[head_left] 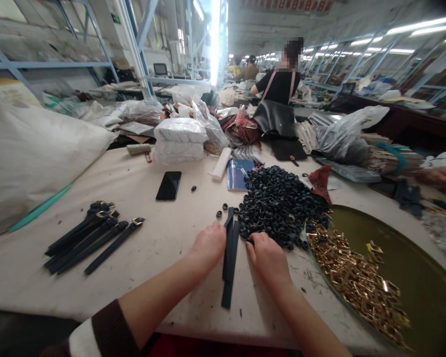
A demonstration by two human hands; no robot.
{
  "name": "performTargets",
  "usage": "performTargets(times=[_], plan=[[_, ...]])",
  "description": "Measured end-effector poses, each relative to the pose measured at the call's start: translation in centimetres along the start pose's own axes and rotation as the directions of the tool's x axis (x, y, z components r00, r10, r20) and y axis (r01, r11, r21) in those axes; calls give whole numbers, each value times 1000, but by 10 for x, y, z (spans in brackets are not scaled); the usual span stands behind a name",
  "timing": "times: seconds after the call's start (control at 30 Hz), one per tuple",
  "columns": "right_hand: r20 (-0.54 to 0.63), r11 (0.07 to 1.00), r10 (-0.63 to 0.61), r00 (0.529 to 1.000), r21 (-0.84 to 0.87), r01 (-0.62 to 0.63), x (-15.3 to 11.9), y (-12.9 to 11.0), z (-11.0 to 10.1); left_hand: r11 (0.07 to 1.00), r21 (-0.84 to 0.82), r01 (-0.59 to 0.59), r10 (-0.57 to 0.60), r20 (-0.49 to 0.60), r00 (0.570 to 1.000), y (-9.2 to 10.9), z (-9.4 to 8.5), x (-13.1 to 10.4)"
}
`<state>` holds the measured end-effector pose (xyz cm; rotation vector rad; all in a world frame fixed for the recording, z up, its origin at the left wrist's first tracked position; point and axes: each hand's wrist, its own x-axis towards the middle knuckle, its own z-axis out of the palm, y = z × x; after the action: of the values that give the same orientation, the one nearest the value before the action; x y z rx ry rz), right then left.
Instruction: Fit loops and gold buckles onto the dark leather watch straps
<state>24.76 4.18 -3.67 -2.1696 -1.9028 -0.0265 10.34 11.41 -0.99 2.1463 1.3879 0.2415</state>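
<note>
My left hand [209,244] is closed at the side of a few flat dark straps [228,267], its fingers pressed on one of them. The straps lie lengthwise between my two hands, partly overlapping. At the near edge of a big heap of small black loops [278,201], my right hand [266,255] pinches a dark loop [249,241], mostly covered by the fingers. Two loose loops [219,214] sit just beyond my left hand. On the left lies a bundle of dark straps [92,233] fitted with gold buckles.
A large round tray [405,258] of gold buckles [357,277] stands at the right. Farther back are a phone [168,186], a blue booklet [238,174], a white roll [221,164] and plastic-wrapped packs [180,139]. A white sack [37,158] fills the left. Another person's hand [440,176] shows at right.
</note>
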Motion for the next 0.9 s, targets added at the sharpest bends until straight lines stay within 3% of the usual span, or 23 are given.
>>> performTargets(times=[0.13, 0.2, 0.27, 0.33, 0.4, 0.47, 0.57, 0.7, 0.77, 0.9], plan=[[21, 989, -75, 997, 128, 72, -16, 5, 0, 997, -81, 6, -6, -5, 1000, -12, -6, -2], [-19, 981, -49, 999, 187, 52, -18, 15, -2, 958, -279, 65, -41, 92, 995, -14, -7, -12], [-78, 979, 44, 996, 200, -27, -13, 27, -5, 781, -585, 217, -60, 276, 959, -11, -8, -27], [-105, 973, 140, 985, 196, -118, -1, 35, -7, 488, -780, 392, -23, 438, 899, -5, -7, -44], [-90, 964, 182, 979, 214, -159, 11, 40, -7, 273, -826, 494, 24, 519, 855, 2, -7, -60], [-72, 954, 182, 981, 255, -159, 19, 40, -8, 127, -824, 552, 63, 562, 825, 8, -8, -73], [-67, 924, 213, 975, 338, -179, 14, 38, -14, 36, -808, 588, 105, 588, 802, 14, -12, -91], [12, 838, 273, 962, 487, -244, -23, 30, -29, 30, -791, 612, 119, 610, 783, 20, -16, -111], [98, 715, 270, 958, 646, -268, -47, 21, -36, 42, -785, 617, 137, 617, 775, 22, -15, -120], [304, 233, 229, 925, 905, -355, -91, -1, -40, 57, -784, 618, 163, 618, 769, 25, -5, -138]])
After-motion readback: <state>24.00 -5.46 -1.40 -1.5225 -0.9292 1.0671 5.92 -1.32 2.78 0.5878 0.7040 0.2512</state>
